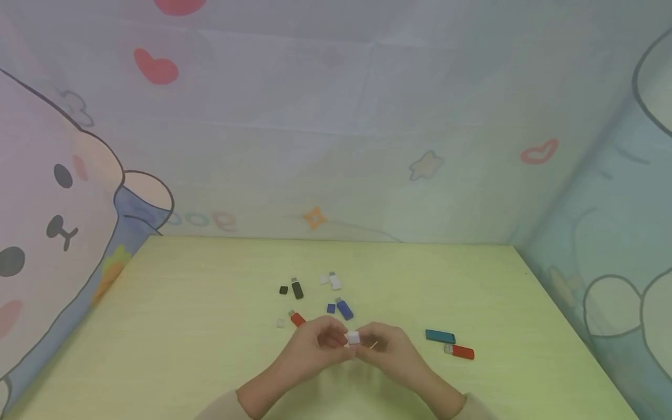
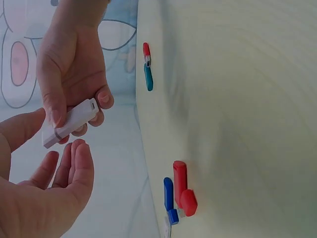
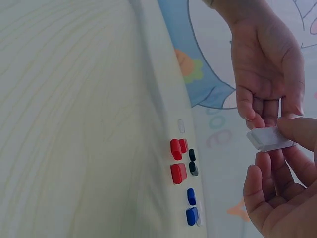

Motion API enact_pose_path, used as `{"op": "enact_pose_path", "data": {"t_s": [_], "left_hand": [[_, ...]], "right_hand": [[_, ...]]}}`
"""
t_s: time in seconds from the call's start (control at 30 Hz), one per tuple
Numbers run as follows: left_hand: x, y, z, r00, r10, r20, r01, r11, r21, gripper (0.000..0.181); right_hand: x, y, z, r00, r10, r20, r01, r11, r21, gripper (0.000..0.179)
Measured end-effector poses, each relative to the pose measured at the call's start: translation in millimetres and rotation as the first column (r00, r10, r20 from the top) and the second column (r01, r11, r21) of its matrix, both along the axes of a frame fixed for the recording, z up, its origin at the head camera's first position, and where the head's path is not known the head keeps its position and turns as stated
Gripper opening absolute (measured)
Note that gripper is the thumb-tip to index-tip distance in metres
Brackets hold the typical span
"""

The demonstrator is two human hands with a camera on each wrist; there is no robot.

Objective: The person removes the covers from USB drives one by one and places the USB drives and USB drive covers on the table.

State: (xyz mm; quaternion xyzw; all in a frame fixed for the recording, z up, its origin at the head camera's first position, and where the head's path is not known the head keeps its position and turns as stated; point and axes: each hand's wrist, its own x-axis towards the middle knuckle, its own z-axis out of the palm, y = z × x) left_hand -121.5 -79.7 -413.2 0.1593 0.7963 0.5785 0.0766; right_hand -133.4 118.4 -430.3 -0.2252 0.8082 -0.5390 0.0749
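Note:
A white USB stick point(image 2: 74, 119) with its cap on is pinched between the thumb and fingers of my right hand point(image 1: 388, 348). It is held above the front middle of the table, tilted in the left wrist view and seen along its flat side point(image 3: 270, 138) in the right wrist view. My left hand point(image 1: 315, 349) is beside its capped end, thumb and fingers spread apart with a gap round it. In the left wrist view the fingers of the left hand point(image 2: 49, 198) do not appear to touch the stick.
Behind the hands lie a black USB stick point(image 1: 297, 289), a white one point(image 1: 335, 282), a blue one point(image 1: 344, 309) and a partly hidden red one point(image 1: 297, 318), with loose caps nearby. A teal stick point(image 1: 440, 336) and another red stick point(image 1: 462, 352) lie to the right.

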Motion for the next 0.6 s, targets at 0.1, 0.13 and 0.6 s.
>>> {"op": "enact_pose_path", "data": {"t_s": [0.1,0.13,0.6], "left_hand": [[-0.3,0.2,2.4,1.000,0.007,-0.022,-0.007,1.000,-0.007,0.029],[-0.2,0.5,2.7,1.000,0.010,-0.028,-0.010,1.000,-0.005,0.029],[0.1,5.6,0.2,0.988,0.048,-0.150,-0.065,0.992,-0.109,0.023]], "right_hand": [[0.9,-1.0,0.0,1.000,0.015,-0.011,-0.015,1.000,0.015,0.019],[1.1,-1.4,0.0,1.000,0.018,-0.015,-0.017,1.000,0.025,0.019],[2.7,-5.3,-4.2,0.997,0.067,-0.035,-0.066,0.997,0.041,0.019]]}}
